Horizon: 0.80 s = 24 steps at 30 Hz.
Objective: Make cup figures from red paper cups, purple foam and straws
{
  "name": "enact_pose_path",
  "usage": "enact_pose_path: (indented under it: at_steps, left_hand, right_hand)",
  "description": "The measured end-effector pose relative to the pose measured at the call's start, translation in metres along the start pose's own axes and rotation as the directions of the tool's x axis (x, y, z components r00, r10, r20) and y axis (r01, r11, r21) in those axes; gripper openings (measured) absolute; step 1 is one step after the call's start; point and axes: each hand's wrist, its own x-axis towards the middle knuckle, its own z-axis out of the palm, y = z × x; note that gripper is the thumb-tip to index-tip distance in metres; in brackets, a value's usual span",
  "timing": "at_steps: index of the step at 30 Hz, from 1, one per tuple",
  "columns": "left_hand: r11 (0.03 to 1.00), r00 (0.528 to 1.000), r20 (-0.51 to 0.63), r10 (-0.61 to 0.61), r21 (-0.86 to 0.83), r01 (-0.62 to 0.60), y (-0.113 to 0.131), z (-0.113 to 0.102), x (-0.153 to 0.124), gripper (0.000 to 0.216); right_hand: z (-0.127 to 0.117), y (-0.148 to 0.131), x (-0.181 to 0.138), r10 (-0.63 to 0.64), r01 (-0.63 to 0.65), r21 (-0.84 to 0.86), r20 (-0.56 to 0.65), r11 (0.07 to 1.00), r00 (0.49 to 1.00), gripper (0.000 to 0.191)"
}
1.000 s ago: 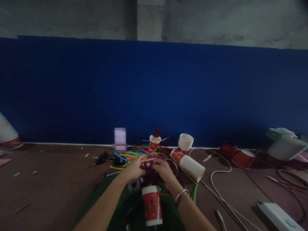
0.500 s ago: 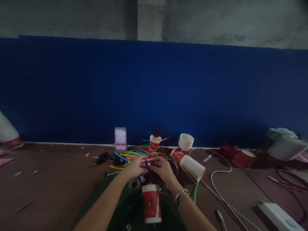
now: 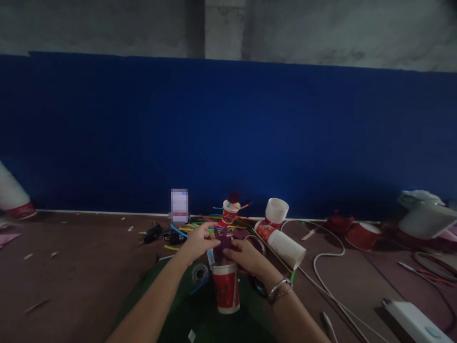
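My left hand (image 3: 195, 244) and my right hand (image 3: 246, 256) meet over a red and white paper cup (image 3: 225, 288) that stands on a dark green mat (image 3: 171, 309). Both pinch a dark purple cut-out piece (image 3: 223, 239) just above the cup's rim. A blue straw (image 3: 210, 257) pokes up beside the cup, below my left hand. A silver bracelet (image 3: 279, 289) circles my right wrist. Behind my hands lies a pile of coloured straws (image 3: 194, 227).
A small decorated cup (image 3: 229, 212) with straws stands at the blue wall. Two stacks of paper cups (image 3: 282, 238) lie to the right, beside a white cable (image 3: 323, 267). A tape roll (image 3: 199, 273), black tool (image 3: 152, 234), red bowl (image 3: 362, 235) and white device (image 3: 416, 321) are around.
The cup has shifted farther from me on the mat. My hands have lifted the purple piece and moved it right above the cup's rim; my left fingers spread a little.
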Motion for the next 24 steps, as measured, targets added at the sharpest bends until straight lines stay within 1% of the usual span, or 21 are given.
enact_pose_path:
  at_steps: [3,5,8,12,15,18,20,22,24]
  left_hand:
    - [0.998,0.997,0.053,-0.047,-0.047,0.05,0.001,0.005,-0.002,0.042]
    - [0.994,0.993,0.082,-0.09,-0.046,0.094,0.0,0.007,-0.003,0.033]
    - [0.995,0.992,0.092,-0.088,-0.038,0.091,-0.004,0.009,-0.002,0.027]
    - [0.993,0.993,0.098,-0.059,-0.097,0.069,-0.007,0.01,0.001,0.027]
    - [0.996,0.999,0.042,-0.028,-0.078,0.031,-0.01,0.01,0.003,0.025]
    - [0.999,0.999,-0.01,0.042,-0.023,-0.042,-0.011,0.011,0.004,0.021]
    - [0.997,0.996,-0.044,0.076,-0.002,-0.076,-0.012,0.013,0.004,0.018]
    - [0.997,0.994,-0.074,0.077,-0.014,-0.078,-0.01,0.014,0.002,0.017]
    - [0.997,0.996,-0.077,0.039,-0.07,-0.045,-0.008,0.014,0.0,0.018]
  right_hand:
    - [0.008,0.0,0.003,0.065,-0.054,0.112,-0.101,0.992,0.993,0.023]
    - [0.01,0.0,0.005,0.094,-0.067,0.184,-0.142,0.981,0.985,0.027]
    - [0.01,0.002,0.006,0.069,-0.031,0.218,-0.173,0.976,0.982,0.03]
    - [0.01,0.005,0.007,0.052,-0.011,0.202,-0.196,0.979,0.979,0.029]
    - [0.012,0.006,0.009,0.017,0.018,0.156,-0.221,0.988,0.975,0.026]
    - [0.016,0.007,0.011,-0.057,0.074,0.041,-0.319,0.996,0.946,0.023]
    - [0.018,0.007,0.011,-0.084,0.084,-0.015,-0.38,0.996,0.921,0.026]
    - [0.018,0.007,0.012,-0.077,0.081,-0.004,-0.374,0.997,0.924,0.029]
    - [0.015,0.006,0.012,-0.074,0.086,0.024,-0.315,0.996,0.946,0.032]
